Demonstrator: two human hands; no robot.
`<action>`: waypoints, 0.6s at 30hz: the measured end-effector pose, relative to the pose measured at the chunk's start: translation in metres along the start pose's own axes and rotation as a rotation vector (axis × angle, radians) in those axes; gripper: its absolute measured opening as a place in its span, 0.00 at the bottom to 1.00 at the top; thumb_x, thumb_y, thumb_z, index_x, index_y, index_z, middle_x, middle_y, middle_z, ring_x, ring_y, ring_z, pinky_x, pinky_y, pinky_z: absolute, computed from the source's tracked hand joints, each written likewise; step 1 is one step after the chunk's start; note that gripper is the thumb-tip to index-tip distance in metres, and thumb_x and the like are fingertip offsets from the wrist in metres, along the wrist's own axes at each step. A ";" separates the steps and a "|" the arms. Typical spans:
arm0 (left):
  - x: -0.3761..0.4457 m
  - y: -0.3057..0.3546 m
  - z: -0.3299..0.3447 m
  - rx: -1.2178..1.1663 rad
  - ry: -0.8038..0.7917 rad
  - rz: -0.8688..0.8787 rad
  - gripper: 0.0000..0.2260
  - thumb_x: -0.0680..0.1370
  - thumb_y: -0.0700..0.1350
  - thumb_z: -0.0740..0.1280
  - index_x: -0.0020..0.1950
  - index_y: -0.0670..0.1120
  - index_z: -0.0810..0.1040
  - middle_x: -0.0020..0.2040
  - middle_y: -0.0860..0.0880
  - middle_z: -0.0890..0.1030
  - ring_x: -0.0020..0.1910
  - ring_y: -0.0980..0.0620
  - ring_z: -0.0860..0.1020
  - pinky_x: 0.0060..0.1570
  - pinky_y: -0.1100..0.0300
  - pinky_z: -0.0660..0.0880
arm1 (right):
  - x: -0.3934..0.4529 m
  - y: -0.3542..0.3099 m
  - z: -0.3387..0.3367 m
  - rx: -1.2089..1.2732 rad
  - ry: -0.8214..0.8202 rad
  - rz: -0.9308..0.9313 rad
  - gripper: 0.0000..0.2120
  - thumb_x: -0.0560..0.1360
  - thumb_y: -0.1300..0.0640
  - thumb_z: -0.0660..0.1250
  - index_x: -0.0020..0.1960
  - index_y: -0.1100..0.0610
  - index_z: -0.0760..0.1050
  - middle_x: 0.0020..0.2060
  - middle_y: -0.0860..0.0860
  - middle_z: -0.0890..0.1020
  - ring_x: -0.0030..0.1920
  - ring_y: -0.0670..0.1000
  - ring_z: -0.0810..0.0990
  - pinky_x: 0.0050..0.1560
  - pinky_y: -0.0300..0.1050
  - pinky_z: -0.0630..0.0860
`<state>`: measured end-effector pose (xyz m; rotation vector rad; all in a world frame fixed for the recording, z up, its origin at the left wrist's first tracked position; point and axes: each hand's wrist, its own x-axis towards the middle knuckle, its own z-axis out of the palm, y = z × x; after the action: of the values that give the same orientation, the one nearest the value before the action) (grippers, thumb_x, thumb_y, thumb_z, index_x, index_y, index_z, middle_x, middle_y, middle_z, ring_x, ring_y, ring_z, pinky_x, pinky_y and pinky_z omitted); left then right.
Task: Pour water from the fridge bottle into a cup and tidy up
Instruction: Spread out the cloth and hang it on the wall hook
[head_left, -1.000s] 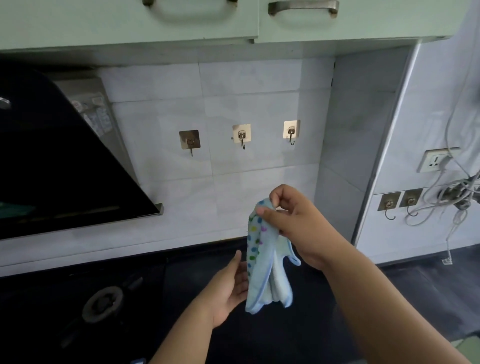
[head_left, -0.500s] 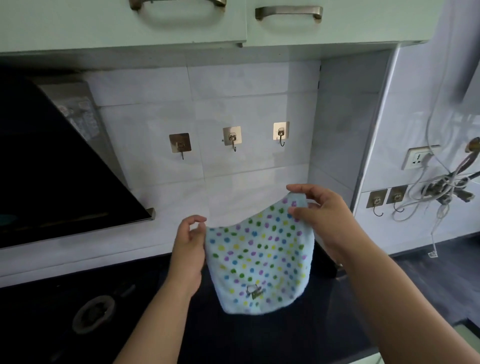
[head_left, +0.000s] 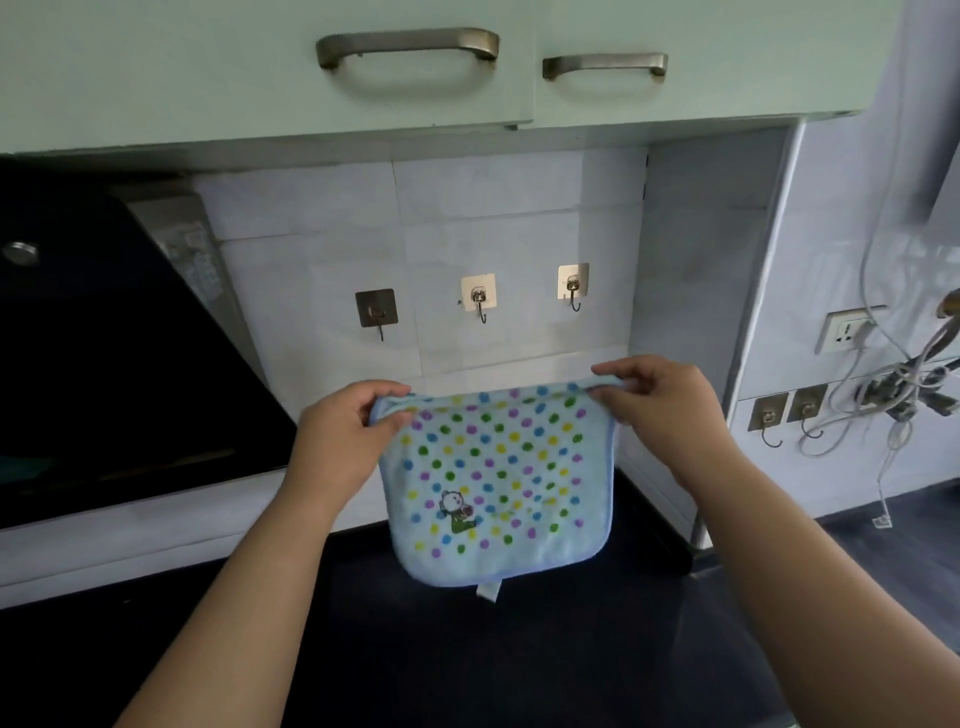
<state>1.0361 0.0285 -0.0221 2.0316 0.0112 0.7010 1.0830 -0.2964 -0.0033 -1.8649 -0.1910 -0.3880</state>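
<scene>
A light blue cloth (head_left: 498, 483) with coloured dots and a small animal picture hangs spread flat in front of the tiled wall, above the dark counter (head_left: 467, 649). My left hand (head_left: 348, 431) pinches its upper left corner. My right hand (head_left: 660, 405) pinches the upper right corner. A small white tag hangs from the cloth's bottom edge. On the wall just above the cloth are three stick-on hooks (head_left: 480, 299), all bare. No bottle or cup is in view.
A black range hood (head_left: 104, 353) slopes out at the left. Pale green cabinets (head_left: 415, 78) with metal handles hang overhead. At the right are a wall socket (head_left: 847, 330), tangled cables (head_left: 904, 395) and two more hooks (head_left: 787, 410).
The cloth hung bunched from my right hand. My left hand took a corner, and both hands spread it flat and raised it closer to the hooks.
</scene>
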 end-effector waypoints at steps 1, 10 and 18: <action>0.006 0.002 -0.005 0.042 0.022 0.026 0.09 0.78 0.43 0.77 0.55 0.54 0.87 0.50 0.59 0.87 0.48 0.58 0.85 0.52 0.60 0.82 | 0.003 -0.003 0.002 0.017 0.018 -0.001 0.07 0.74 0.54 0.77 0.51 0.46 0.86 0.40 0.44 0.86 0.41 0.45 0.84 0.45 0.42 0.82; 0.026 0.001 -0.022 -0.007 -0.011 0.030 0.06 0.80 0.45 0.73 0.53 0.57 0.85 0.48 0.58 0.86 0.40 0.64 0.82 0.36 0.66 0.75 | 0.003 -0.010 0.021 0.248 0.006 0.036 0.03 0.79 0.57 0.72 0.52 0.52 0.83 0.45 0.50 0.88 0.48 0.49 0.88 0.53 0.48 0.83; 0.033 -0.035 -0.015 0.112 -0.070 0.050 0.08 0.81 0.42 0.72 0.51 0.57 0.83 0.52 0.58 0.85 0.52 0.60 0.83 0.53 0.67 0.78 | -0.008 0.015 0.048 0.165 0.091 0.069 0.04 0.81 0.55 0.69 0.49 0.48 0.80 0.51 0.49 0.84 0.49 0.52 0.86 0.51 0.52 0.84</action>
<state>1.0655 0.0682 -0.0285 2.1693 -0.0424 0.6735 1.0881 -0.2556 -0.0334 -1.6835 -0.0938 -0.3963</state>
